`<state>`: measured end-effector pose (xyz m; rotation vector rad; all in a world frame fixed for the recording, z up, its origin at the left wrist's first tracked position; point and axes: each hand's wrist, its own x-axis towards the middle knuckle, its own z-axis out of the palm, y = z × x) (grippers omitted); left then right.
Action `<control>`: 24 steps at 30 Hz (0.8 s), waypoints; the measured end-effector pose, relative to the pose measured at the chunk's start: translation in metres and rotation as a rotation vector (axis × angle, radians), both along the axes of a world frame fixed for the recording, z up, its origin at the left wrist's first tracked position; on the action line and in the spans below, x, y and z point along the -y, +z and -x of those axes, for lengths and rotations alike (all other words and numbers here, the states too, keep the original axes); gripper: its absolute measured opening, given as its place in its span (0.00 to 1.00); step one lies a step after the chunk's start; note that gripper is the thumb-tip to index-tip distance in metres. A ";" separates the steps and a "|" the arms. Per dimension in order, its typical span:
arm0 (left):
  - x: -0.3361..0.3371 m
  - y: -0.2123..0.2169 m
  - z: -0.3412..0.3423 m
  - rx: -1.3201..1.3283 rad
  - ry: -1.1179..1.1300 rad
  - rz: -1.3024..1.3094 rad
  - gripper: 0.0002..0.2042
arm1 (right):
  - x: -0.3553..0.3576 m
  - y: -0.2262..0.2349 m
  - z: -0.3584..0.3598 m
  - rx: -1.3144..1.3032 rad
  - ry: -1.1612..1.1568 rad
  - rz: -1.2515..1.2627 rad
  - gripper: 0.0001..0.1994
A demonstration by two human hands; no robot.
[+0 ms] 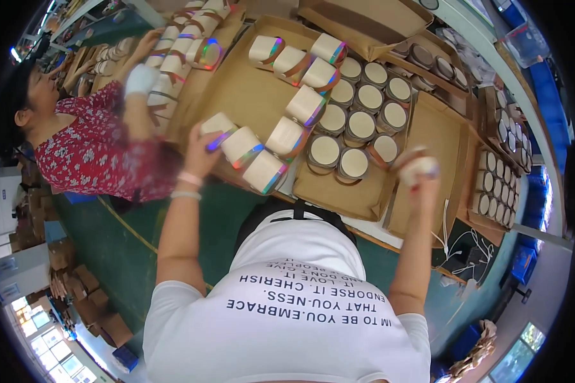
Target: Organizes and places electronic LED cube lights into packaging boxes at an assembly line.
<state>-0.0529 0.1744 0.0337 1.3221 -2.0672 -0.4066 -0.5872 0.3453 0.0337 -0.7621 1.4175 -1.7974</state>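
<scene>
My left hand is closed round the end of a cream cylindrical lamp, whose base glows blue and purple. Beside it in a shallow cardboard tray lie several similar lamps on their sides, with brown straps and coloured light rings. Over at the right, my right hand is raised above the edge of another tray, its fingers closed on a small white cylindrical lamp with a brown strap; motion blurs it. Upright lamps with cream round tops stand in rows in a middle tray.
On the left a co-worker in a red floral top, one hand in a white glove, reaches over more lamps. A flat cardboard tray lies at right, near a carton of cylinders and white cables.
</scene>
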 end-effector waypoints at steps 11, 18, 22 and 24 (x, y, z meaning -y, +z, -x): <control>-0.098 0.125 0.066 -1.646 -0.002 -0.553 0.22 | 0.033 -0.013 -0.051 -1.600 0.534 -0.560 0.43; -0.115 0.133 0.111 -2.040 -0.232 -0.990 0.25 | 0.038 -0.015 -0.047 -1.588 0.532 -0.596 0.46; -0.109 0.130 0.115 -2.040 -0.149 -1.074 0.25 | 0.048 -0.029 -0.039 -1.645 0.524 -0.592 0.47; -0.107 0.132 0.118 -2.055 -0.139 -1.126 0.25 | 0.053 -0.031 -0.042 -1.675 0.439 -0.612 0.42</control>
